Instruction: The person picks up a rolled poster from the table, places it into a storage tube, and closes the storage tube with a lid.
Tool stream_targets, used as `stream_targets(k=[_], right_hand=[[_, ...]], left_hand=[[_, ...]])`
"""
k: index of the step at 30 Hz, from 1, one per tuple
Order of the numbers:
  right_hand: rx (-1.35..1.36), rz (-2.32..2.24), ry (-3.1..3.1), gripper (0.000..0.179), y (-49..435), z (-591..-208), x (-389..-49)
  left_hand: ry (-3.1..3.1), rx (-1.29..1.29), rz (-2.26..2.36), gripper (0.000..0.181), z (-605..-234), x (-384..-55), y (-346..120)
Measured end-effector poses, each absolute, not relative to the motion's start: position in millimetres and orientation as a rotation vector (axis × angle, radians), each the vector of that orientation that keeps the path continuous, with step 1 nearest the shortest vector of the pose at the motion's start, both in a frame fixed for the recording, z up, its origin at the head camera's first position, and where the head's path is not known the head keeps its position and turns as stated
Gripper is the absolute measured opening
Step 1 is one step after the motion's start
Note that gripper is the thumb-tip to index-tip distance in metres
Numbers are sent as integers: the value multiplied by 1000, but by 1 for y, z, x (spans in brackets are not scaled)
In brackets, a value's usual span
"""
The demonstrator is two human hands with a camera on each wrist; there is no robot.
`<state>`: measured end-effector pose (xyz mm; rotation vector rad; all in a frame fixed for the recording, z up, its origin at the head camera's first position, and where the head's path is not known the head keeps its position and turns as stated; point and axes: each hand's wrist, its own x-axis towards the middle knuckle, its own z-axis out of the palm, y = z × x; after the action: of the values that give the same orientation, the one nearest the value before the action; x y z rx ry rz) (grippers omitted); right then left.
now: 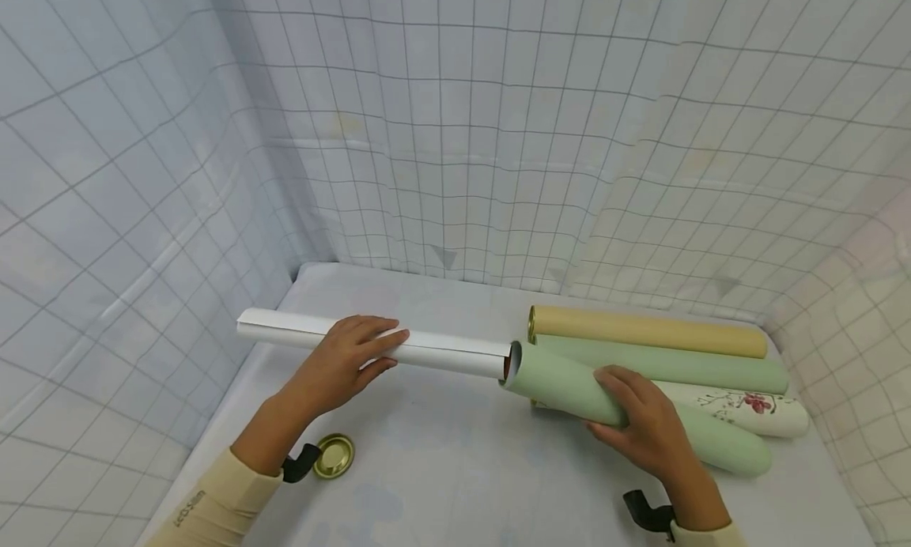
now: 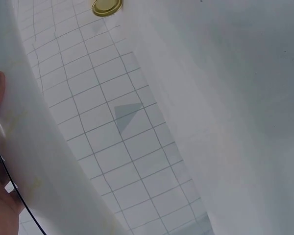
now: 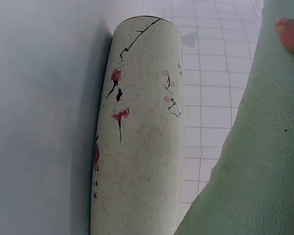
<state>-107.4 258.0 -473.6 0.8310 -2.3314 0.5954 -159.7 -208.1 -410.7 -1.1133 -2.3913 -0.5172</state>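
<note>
In the head view my left hand [image 1: 334, 365] grips a long white paper roll [image 1: 451, 352] near its middle, fingers over the top. The roll's right end meets the open mouth of a pale green tube [image 1: 555, 379]; how far it reaches inside cannot be told. My right hand [image 1: 640, 424] holds that tube around its middle, tilted toward the roll. The left wrist view shows the white roll [image 2: 49, 147] close up, with part of the left hand [image 2: 2, 205] at the edge. A round gold lid [image 1: 334, 455] lies beside the left wrist.
Behind the held tube lie a tan tube [image 1: 648, 331], another green tube [image 1: 676, 363] and a cream tube with red blossoms [image 1: 772, 414], side by side on the white table [image 1: 441, 468]. White gridded cloth walls [image 1: 455, 136] stand around the table's back and sides.
</note>
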Motion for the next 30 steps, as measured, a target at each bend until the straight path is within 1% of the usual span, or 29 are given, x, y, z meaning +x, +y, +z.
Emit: stream_targets(k=[14,30], right_hand=[[858,581,-2284,64,251,-476,-108],[878,576,-2306,64,250,-478,-107]], left_hand=[[-2372,-1170,-447,54,-404,-157,-203],[-2380,-1189,-414,51,-408,-160,-202]])
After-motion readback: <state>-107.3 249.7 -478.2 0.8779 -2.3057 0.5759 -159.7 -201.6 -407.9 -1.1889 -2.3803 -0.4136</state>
